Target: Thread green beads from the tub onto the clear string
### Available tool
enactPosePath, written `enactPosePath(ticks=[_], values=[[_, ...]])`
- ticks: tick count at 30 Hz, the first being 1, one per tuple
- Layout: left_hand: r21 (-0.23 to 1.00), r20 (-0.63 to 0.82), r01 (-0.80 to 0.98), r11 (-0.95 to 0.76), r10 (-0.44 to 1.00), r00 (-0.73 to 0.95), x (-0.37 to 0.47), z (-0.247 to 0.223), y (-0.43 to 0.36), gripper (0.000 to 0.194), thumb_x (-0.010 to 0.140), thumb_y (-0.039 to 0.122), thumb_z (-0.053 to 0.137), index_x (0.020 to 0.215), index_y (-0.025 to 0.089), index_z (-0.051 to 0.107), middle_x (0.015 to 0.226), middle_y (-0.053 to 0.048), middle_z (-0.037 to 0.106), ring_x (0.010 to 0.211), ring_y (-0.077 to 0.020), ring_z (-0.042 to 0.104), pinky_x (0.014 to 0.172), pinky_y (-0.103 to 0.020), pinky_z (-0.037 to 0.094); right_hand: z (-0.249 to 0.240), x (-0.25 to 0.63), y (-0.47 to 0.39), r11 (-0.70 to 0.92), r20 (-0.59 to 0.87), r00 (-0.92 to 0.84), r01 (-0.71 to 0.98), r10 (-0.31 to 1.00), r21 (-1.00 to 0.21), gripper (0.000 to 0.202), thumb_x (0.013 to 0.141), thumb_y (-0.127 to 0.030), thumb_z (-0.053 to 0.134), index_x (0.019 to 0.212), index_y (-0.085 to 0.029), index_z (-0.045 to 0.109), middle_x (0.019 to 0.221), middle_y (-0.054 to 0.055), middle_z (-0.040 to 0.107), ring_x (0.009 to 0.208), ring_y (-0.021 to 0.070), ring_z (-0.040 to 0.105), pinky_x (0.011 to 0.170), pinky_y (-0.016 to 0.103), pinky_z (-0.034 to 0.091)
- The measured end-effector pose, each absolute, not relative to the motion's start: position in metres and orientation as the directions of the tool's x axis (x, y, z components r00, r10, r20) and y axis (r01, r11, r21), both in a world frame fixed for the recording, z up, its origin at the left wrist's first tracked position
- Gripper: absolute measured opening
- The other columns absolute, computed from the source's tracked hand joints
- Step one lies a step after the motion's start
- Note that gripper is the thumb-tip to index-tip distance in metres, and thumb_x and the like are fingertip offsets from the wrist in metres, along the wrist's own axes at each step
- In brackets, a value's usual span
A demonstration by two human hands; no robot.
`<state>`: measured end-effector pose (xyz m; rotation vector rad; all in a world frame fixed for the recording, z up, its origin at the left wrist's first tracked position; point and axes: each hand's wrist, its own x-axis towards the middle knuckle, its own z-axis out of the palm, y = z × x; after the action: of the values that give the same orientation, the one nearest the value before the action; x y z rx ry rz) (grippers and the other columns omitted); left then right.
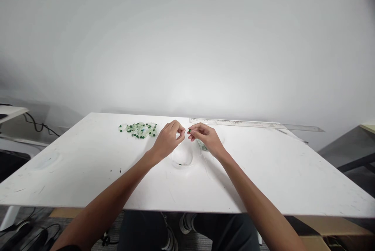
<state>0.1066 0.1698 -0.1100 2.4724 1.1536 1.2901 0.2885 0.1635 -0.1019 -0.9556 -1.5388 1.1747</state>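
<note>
My right hand (204, 134) pinches a dark green bead (189, 130) between thumb and fingertips. Close beside it, my left hand (172, 136) is closed in a pinch, and what sits between its fingertips is too small to make out. Below both hands a clear round dish (182, 165) stands on the table, with a green bead near its front rim. Partly hidden behind my right wrist lies something clear with green in it (204, 147). A thin pale thread (206, 166) trails on the table below that wrist.
A pile of dark green, pale green and clear beads (140, 129) lies on the white table (281, 180) left of my hands. A long ruler (249, 123) runs along the back edge, against the wall. Small dark bits (120, 170) lie at the left front.
</note>
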Motion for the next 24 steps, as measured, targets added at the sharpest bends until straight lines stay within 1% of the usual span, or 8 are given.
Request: enactPosePath(ticks=[4,7,10,13,15,19,22,24], values=[[0.438,0.620,0.567,-0.698,0.691,0.372,0.107,-0.109,0.168,0.009,0.087,0.017,0.044,0.079,0.020,0.046,0.081,-0.001,0.054,0.075,-0.0139,0.051,0.072,-0.030,0.043,-0.102,0.288,0.163,0.233,0.217,-0.263,0.027,0.940,-0.972,0.022,0.078,-0.037,0.063,0.089,-0.019,0.062,0.074,0.003,0.065,0.068,0.0152,0.061,0.073,0.035,0.049],[0.467,0.579,0.553,-0.690,0.712,0.398,0.107,-0.109,0.168,0.010,0.090,0.020,0.043,0.082,0.020,0.049,0.085,-0.001,0.057,0.077,-0.0139,0.053,0.074,-0.030,0.045,-0.104,0.288,0.164,0.244,0.232,-0.270,0.011,0.934,-0.970,0.023,0.079,-0.038,0.062,0.092,-0.019,0.062,0.075,0.003,0.066,0.070,0.0157,0.062,0.073,0.035,0.049],[0.507,0.566,0.526,-0.683,0.724,0.394,0.107,-0.111,0.169,0.010,0.091,0.024,0.043,0.094,0.022,0.053,0.089,-0.002,0.059,0.081,-0.0149,0.056,0.076,-0.031,0.046,-0.105,0.288,0.164,0.245,0.236,-0.260,0.004,0.936,-0.969,0.025,0.079,-0.039,0.062,0.095,-0.020,0.061,0.078,0.004,0.066,0.072,0.0162,0.062,0.073,0.035,0.050],[0.545,0.560,0.507,-0.667,0.740,0.372,0.106,-0.112,0.170,0.017,0.091,0.026,0.046,0.107,0.025,0.052,0.087,-0.001,0.060,0.084,-0.0157,0.057,0.078,-0.032,0.046,-0.105,0.288,0.164,0.245,0.232,-0.255,0.021,0.939,-0.969,0.026,0.078,-0.041,0.062,0.093,-0.020,0.062,0.076,0.003,0.066,0.070,0.0157,0.062,0.074,0.035,0.049],[0.558,0.546,0.500,-0.663,0.746,0.380,0.106,-0.112,0.170,0.020,0.091,0.027,0.047,0.110,0.026,0.051,0.086,0.000,0.062,0.085,-0.0159,0.058,0.079,-0.032,0.046,-0.104,0.288,0.163,0.249,0.234,-0.258,0.026,0.937,-0.968,0.025,0.077,-0.041,0.063,0.092,-0.020,0.062,0.075,0.003,0.066,0.069,0.0152,0.061,0.074,0.035,0.048],[0.552,0.522,0.503,-0.665,0.746,0.413,0.106,-0.111,0.169,0.016,0.090,0.027,0.048,0.105,0.028,0.054,0.086,0.001,0.063,0.084,-0.0159,0.058,0.078,-0.032,0.045,-0.107,0.287,0.164,0.250,0.239,-0.266,0.007,0.934,-0.968,0.023,0.076,-0.040,0.065,0.085,-0.019,0.063,0.074,0.003,0.065,0.067,0.0151,0.059,0.070,0.033,0.048],[0.512,0.538,0.516,-0.687,0.725,0.431,0.107,-0.112,0.169,0.009,0.091,0.029,0.048,0.096,0.025,0.055,0.084,0.001,0.061,0.081,-0.0155,0.056,0.074,-0.030,0.044,-0.113,0.288,0.167,0.267,0.253,-0.254,0.019,0.933,-0.964,0.021,0.076,-0.040,0.065,0.075,-0.019,0.063,0.067,0.002,0.063,0.062,0.0143,0.056,0.063,0.030,0.045],[0.476,0.549,0.525,-0.705,0.705,0.449,0.107,-0.112,0.169,0.012,0.092,0.030,0.046,0.087,0.022,0.054,0.081,0.000,0.059,0.078,-0.0153,0.054,0.070,-0.029,0.043,-0.115,0.288,0.168,0.286,0.267,-0.242,0.049,0.933,-0.957,0.022,0.077,-0.041,0.064,0.071,-0.019,0.061,0.063,0.002,0.062,0.060,0.0139,0.054,0.060,0.030,0.044]])
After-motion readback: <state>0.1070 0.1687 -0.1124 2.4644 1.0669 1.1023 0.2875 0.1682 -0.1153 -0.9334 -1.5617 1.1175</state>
